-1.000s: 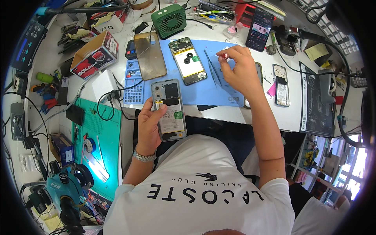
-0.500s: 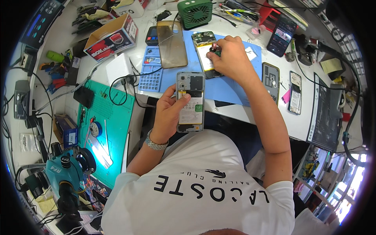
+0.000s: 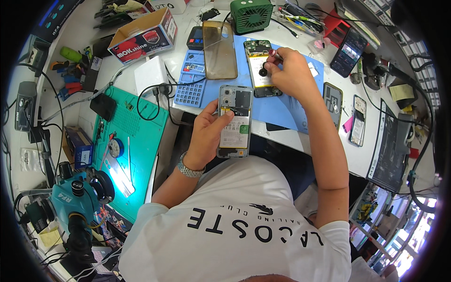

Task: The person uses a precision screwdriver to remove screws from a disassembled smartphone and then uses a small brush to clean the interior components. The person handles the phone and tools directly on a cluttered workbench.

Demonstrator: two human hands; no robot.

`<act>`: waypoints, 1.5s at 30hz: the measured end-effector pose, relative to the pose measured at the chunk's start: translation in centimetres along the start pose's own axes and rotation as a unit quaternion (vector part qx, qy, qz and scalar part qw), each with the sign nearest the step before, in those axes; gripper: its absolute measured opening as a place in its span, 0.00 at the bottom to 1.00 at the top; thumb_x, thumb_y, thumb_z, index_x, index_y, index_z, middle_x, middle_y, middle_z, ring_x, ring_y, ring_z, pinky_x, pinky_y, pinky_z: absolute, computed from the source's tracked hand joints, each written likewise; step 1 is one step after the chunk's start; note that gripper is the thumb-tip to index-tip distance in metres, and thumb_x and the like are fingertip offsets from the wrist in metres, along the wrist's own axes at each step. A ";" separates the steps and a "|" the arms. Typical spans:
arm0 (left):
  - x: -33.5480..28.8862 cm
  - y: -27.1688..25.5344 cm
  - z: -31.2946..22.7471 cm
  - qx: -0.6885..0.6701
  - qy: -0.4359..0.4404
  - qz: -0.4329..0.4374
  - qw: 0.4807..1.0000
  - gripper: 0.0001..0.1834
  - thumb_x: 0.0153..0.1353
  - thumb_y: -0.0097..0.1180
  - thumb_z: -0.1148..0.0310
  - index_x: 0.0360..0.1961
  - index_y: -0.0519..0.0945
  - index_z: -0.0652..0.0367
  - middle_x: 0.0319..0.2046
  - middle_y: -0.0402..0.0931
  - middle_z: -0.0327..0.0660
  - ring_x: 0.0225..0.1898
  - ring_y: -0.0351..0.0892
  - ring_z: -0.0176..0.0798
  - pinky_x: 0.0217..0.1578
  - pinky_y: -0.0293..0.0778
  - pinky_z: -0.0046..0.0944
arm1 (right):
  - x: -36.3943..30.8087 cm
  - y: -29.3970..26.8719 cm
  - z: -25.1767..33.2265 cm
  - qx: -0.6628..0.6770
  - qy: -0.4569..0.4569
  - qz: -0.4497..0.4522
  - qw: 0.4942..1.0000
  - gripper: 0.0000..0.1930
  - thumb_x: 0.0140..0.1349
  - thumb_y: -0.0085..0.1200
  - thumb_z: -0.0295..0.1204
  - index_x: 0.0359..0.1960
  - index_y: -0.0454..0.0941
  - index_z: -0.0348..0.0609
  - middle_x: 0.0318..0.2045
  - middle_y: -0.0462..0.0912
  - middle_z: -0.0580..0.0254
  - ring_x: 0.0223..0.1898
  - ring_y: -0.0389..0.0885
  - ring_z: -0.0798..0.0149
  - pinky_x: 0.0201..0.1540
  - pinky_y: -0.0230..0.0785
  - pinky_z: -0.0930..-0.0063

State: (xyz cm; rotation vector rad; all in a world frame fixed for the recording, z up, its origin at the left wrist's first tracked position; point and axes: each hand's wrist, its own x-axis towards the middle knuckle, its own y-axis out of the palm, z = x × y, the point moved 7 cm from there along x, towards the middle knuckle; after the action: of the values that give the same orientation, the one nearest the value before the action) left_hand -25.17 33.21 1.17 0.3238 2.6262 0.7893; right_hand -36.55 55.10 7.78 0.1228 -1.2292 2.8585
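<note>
The opened phone (image 3: 235,122), back cover off with its battery and boards bare, sits at the near edge of the worktop (image 3: 324,141), half over the person's lap. The left hand (image 3: 209,134) holds it by the left side, thumb across the battery and fingers wrapped underneath. Only that one-handed clasp supports it; if the hold loosens or the thumb slides on the smooth battery, the phone could tip off the edge into the lap, I judge. Thumb pressure on the bare battery is a second risk.

Further in, on the blue mat (image 3: 282,105), lies a second opened phone (image 3: 260,70). The right hand (image 3: 293,73) reaches over it, fingers pinched narrowly on a small red-tipped tool (image 3: 275,55) near its top right corner. What the tip touches is too small to tell. With the eyes split between two phones, the tool could slip on that board, or a loose screw could roll off the mat.

Left of it lie a brownish translucent case (image 3: 220,49) and a blue parts tray (image 3: 191,84). Towards the far edge stands a green fan (image 3: 251,15), with a cardboard box (image 3: 143,35) at the far left. More phones (image 3: 359,120) lie by the right edge, close enough for the right forearm to nudge.
</note>
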 end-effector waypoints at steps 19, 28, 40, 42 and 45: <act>0.0 -1.0 0.1 0.033 -0.023 -0.036 0.999 0.19 0.82 0.45 0.59 0.54 0.82 0.62 0.44 0.87 0.40 0.41 0.89 0.31 0.44 0.85 0.33 | 0.7 -1.5 2.5 -0.002 -0.231 -0.143 0.962 0.05 0.62 0.61 0.24 0.38 0.87 0.41 0.35 0.85 0.51 0.43 0.79 0.45 0.51 0.73 0.55; 0.1 -1.0 0.6 0.024 -0.050 -0.050 0.997 0.18 0.80 0.48 0.58 0.52 0.83 0.62 0.42 0.88 0.39 0.39 0.88 0.30 0.42 0.85 0.32 | 3.7 5.8 6.1 -0.091 -0.335 -0.022 0.938 0.05 0.62 0.61 0.25 0.38 0.86 0.40 0.36 0.81 0.57 0.45 0.74 0.49 0.52 0.71 0.57; 0.2 -1.2 0.6 -0.004 -0.057 -0.044 0.997 0.18 0.80 0.50 0.59 0.52 0.83 0.63 0.42 0.88 0.37 0.38 0.87 0.28 0.42 0.83 0.31 | 3.9 7.5 7.4 -0.126 -0.413 -0.013 0.902 0.06 0.54 0.62 0.25 0.34 0.83 0.39 0.37 0.80 0.56 0.46 0.73 0.49 0.54 0.69 0.55; 0.2 -1.3 0.7 -0.012 -0.052 -0.040 0.998 0.18 0.80 0.50 0.59 0.51 0.83 0.63 0.41 0.88 0.37 0.38 0.87 0.28 0.42 0.83 0.31 | 3.9 7.4 7.7 -0.136 -0.407 -0.013 0.903 0.06 0.54 0.61 0.25 0.34 0.82 0.39 0.37 0.79 0.56 0.46 0.73 0.49 0.54 0.69 0.56; 0.1 -1.2 0.6 -0.010 -0.054 -0.026 0.998 0.18 0.80 0.49 0.59 0.51 0.83 0.63 0.40 0.87 0.37 0.37 0.87 0.28 0.41 0.83 0.31 | 2.8 5.7 8.0 -0.071 -0.392 -0.039 0.916 0.05 0.56 0.60 0.24 0.35 0.80 0.40 0.37 0.77 0.56 0.46 0.72 0.50 0.53 0.68 0.56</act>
State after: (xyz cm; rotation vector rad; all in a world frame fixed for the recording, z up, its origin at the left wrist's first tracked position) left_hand -25.18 32.58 0.03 0.2837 2.5134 0.7601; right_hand -39.18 45.38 9.37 1.3834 -1.4495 2.6828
